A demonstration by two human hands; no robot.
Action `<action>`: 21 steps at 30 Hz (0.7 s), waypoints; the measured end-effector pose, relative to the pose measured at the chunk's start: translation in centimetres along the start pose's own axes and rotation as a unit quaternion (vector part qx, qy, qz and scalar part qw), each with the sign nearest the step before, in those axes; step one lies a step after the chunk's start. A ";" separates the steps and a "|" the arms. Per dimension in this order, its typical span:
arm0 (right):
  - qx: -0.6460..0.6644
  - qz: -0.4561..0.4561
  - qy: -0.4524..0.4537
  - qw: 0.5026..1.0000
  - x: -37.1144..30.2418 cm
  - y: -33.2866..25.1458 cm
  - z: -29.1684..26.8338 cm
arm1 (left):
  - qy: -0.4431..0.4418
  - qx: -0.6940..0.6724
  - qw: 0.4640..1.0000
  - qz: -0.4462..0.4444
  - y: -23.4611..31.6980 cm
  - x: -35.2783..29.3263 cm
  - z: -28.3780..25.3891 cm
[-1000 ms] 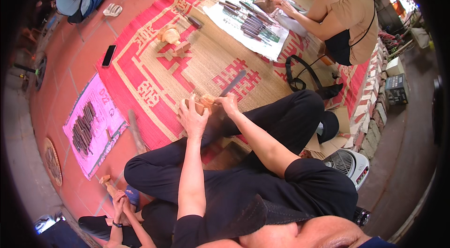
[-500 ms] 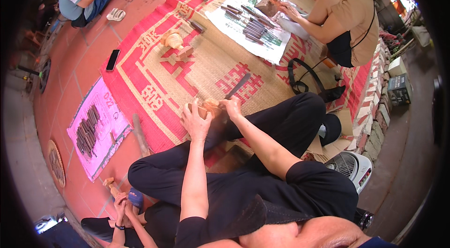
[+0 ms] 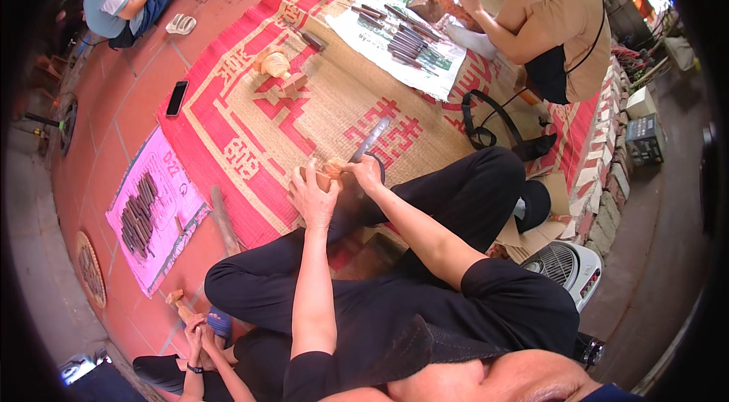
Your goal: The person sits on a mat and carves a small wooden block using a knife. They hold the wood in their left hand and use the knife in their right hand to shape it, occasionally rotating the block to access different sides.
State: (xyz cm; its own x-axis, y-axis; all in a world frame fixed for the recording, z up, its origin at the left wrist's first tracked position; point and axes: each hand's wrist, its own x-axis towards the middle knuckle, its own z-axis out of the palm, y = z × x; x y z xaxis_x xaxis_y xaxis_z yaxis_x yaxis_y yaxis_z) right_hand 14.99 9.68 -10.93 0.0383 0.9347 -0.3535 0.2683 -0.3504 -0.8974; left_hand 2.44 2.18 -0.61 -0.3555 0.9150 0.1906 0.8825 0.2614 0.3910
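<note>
Workpiece [image 3: 332,167] in the head view is a small, rounded piece of orange-brown wood, located between the two hands above the bent legs; fingers hide much of its outline, and its surface detail is too small to resolve. The left hand [image 3: 310,197] grips it with spread fingers curled over the near side. The right hand [image 3: 367,173] closes around a narrow tool [image 3: 370,138]; its flat grey metal blade projects beyond the fingers, the handle is concealed, and contact between tool and wood cannot be confirmed. The woven mat [image 3: 334,91] has a coarse tan weave with red geometric motifs and is partly covered by the black trousers [image 3: 463,189]. Ahead lies a pale, ridged wooden carving [image 3: 273,62] with a small wooden block [image 3: 295,84] at its near end; whether they join cannot be determined. Dark, rod-shaped implements [image 3: 138,216] lie on a pink sheet [image 3: 163,231] at left, their tips indistinct. The upper frame edge crops the co-worker [image 3: 573,30] at the head.
</note>
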 end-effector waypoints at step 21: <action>0.038 0.049 -0.005 0.998 1.7 -0.3 -0.4 | 0.002 -0.002 1.000 0.000 0.3 0.9 0.3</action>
State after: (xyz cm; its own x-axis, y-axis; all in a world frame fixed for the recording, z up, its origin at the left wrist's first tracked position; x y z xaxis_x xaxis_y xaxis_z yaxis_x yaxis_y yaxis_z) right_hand 15.37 11.41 -11.12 0.0512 0.8956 -0.4419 0.1891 -0.4432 -0.8762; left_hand 2.50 3.21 -0.60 -0.3575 0.9134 0.1944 0.8808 0.2605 0.3954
